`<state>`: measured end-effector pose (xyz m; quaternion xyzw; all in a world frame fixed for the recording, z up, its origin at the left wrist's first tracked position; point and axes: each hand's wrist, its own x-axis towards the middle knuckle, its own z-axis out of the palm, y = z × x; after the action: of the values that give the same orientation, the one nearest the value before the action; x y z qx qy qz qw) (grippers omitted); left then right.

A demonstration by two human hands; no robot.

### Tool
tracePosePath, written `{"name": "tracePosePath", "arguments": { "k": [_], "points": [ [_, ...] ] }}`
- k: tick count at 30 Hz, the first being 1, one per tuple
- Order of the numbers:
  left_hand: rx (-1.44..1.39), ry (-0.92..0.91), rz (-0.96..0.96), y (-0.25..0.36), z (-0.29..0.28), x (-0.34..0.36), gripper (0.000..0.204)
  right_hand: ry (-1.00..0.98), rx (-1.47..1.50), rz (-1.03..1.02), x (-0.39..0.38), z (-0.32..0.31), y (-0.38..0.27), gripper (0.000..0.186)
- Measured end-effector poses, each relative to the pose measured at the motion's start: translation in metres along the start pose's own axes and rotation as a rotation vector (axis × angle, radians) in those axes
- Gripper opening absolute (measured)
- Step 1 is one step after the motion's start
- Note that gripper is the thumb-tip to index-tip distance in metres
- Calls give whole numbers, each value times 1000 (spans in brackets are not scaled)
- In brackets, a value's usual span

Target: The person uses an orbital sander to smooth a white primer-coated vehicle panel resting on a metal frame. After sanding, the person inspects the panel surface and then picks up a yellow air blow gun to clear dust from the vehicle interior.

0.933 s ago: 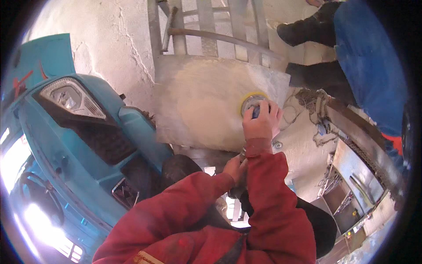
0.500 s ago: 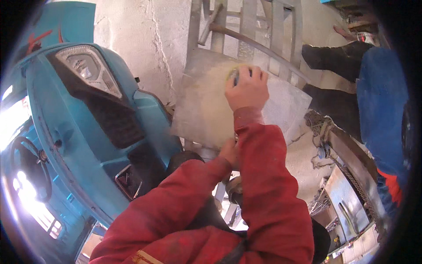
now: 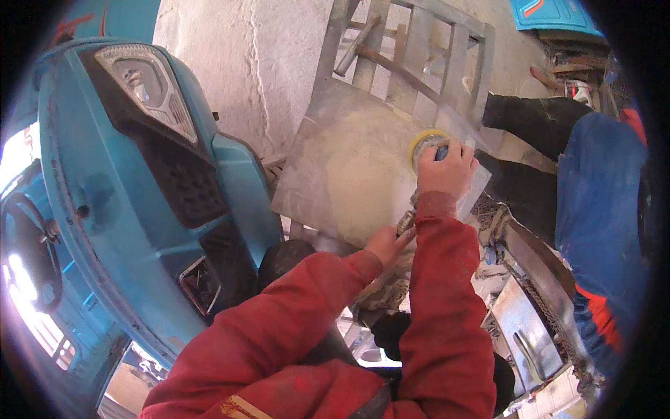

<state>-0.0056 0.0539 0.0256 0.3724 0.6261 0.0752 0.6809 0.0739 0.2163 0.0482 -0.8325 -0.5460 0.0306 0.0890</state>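
Observation:
My right hand [image 3: 447,170] grips a round sander with a yellow pad [image 3: 424,142], pressed against a flat grey panel [image 3: 349,174] coated with pale filler. My left hand [image 3: 387,244] sits lower, at the panel's near edge, holding the tool's rear end or hose [image 3: 406,221]; the fingers are curled around it. Both arms wear red sleeves. The panel leans on a grey metal frame [image 3: 419,56].
A blue vehicle front with a headlight [image 3: 150,87] and black grille [image 3: 185,174] fills the left. Another person in blue trousers [image 3: 600,209] and black shoes [image 3: 530,115] stands at the right. Metal parts and clutter [image 3: 523,307] lie at lower right. A rough concrete wall [image 3: 258,56] is behind.
The view has swung, with the panel and blue vehicle shifting in the picture. My right hand has moved the sander across the panel toward its right edge; my left hand stays low by the near edge.

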Motion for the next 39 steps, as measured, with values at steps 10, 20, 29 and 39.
{"name": "tracePosePath", "arguments": {
  "k": [10,20,29,39],
  "points": [
    [30,36,43,-42,-10,18,55,-13,180,-353,-8,23,-52,21],
    [-195,-39,-52,3,-7,2,67,25,-34,-130,1,7,-12,24],
    [-70,-16,-1,18,-3,3,58,18,29,-201,4,10,-12,25],
    [30,178,187,-11,-2,11,66,21,32,-283,11,20,-47,21]
  ]
}}
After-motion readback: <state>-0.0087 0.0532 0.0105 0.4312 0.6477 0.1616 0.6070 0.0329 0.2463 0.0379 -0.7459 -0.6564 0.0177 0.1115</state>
